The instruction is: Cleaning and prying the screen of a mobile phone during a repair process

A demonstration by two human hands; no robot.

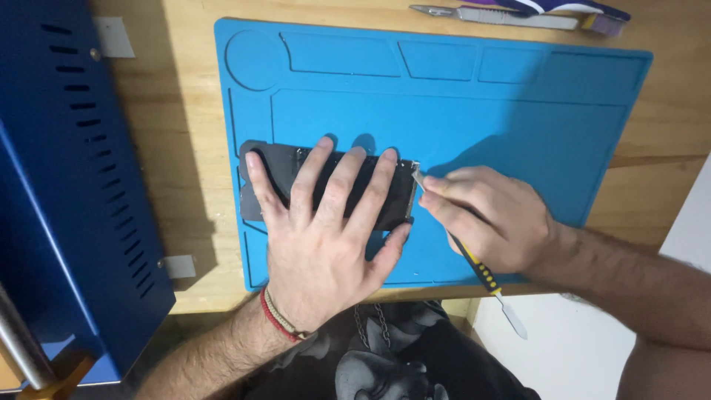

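Head view: left hand point(326, 222) pressed flat, fingers spread, on a dark rectangular device point(281, 174) lying on the blue silicone work mat point(518, 133). Device is black, slab-like, with rounded corners at its left end and a metal-looking edge at its right end — mostly covered by the hand. Right hand point(489, 218) is closed around a thin pry tool point(485, 275) with a yellow-and-black grip; the tool's front tip sits at the device's right edge, its flat rear blade sticks out past the wrist. Mat lies on a wooden bench point(185, 148). Blue vented metal case point(67, 185) at left, scalpel-type knife point(492, 15) beyond the mat's far edge.
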